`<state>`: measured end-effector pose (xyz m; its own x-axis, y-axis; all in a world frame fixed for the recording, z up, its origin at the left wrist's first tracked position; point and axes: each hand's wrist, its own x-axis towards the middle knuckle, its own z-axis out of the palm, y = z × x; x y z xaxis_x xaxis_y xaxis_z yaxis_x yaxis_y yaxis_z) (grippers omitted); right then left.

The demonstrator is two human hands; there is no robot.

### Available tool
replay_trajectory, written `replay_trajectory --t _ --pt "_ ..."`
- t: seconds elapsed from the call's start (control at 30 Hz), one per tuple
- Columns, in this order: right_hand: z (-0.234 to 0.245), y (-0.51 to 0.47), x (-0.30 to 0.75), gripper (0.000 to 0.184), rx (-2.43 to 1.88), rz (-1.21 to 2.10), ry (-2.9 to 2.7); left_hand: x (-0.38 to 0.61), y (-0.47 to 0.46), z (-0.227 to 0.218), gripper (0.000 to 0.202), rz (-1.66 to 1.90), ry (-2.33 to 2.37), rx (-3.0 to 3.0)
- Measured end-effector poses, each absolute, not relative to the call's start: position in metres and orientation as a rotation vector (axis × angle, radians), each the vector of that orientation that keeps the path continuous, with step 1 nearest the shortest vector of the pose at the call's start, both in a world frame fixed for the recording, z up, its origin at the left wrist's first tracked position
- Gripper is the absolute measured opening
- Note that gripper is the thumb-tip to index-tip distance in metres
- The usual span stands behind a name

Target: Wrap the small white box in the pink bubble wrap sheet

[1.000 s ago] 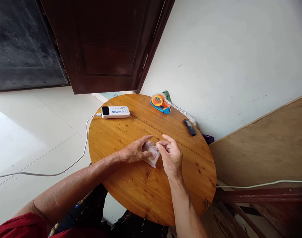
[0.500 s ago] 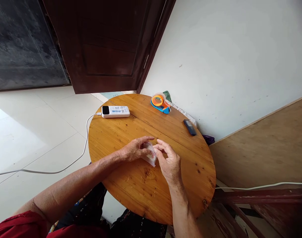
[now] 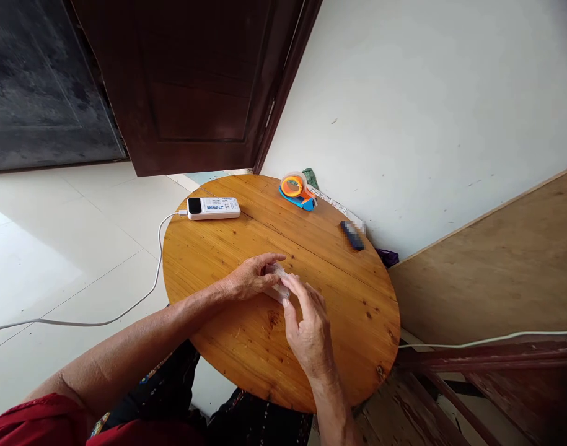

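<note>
A small clear plastic packet [image 3: 280,280] with something pale and reddish inside lies near the middle of the round wooden table [image 3: 218,260]. My left hand [image 3: 250,280] rests on the table and pinches the packet's left side with curled fingers. My right hand [image 3: 307,325] lies over the packet's right part, its fingers stretched forward and pressed flat on it, hiding most of it.
A white power bank [image 3: 214,208] with a white cable [image 3: 125,310] lies at the table's far left. An orange and blue tape dispenser [image 3: 296,189] and a dark small bar [image 3: 352,235] sit by the white wall. A dark door stands behind, a wooden board at right.
My right hand has come down from a raised pinch and slid left and nearer, flattening over the packet. The packet shows less than before. My left hand has stayed in place.
</note>
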<state>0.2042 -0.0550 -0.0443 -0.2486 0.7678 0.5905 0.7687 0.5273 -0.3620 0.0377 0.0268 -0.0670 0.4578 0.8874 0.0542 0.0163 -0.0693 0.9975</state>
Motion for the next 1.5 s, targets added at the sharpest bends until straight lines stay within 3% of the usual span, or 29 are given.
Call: replay_trajectory --t 0.2,0.5,0.87,1.23,1.4,1.5 --pt "-0.055 -0.069 0.198 0.043 -1.235 -0.024 -1.992 0.036 0.026 -0.068 0.053 0.917 0.83 1.496" --pt "-0.068 -0.065 0.217 0.029 -1.362 0.112 -1.522 0.041 0.029 -0.072 0.049 0.989 0.895 1.547" --pt "-0.083 -0.052 0.218 0.061 -1.44 0.28 -1.74 0.041 0.03 -0.07 0.051 1.019 0.821 1.542" --pt "-0.077 -0.055 0.217 0.045 -1.435 0.106 -1.705 0.044 0.032 -0.077 0.048 1.038 0.739 1.423" --pt "-0.078 -0.053 0.222 0.037 -1.455 0.069 -1.576 0.044 0.037 -0.079 0.054 1.15 0.742 1.217" --pt "-0.082 -0.05 0.224 0.035 -1.479 0.048 -1.53 0.04 0.045 -0.075 0.047 1.271 0.82 1.038"
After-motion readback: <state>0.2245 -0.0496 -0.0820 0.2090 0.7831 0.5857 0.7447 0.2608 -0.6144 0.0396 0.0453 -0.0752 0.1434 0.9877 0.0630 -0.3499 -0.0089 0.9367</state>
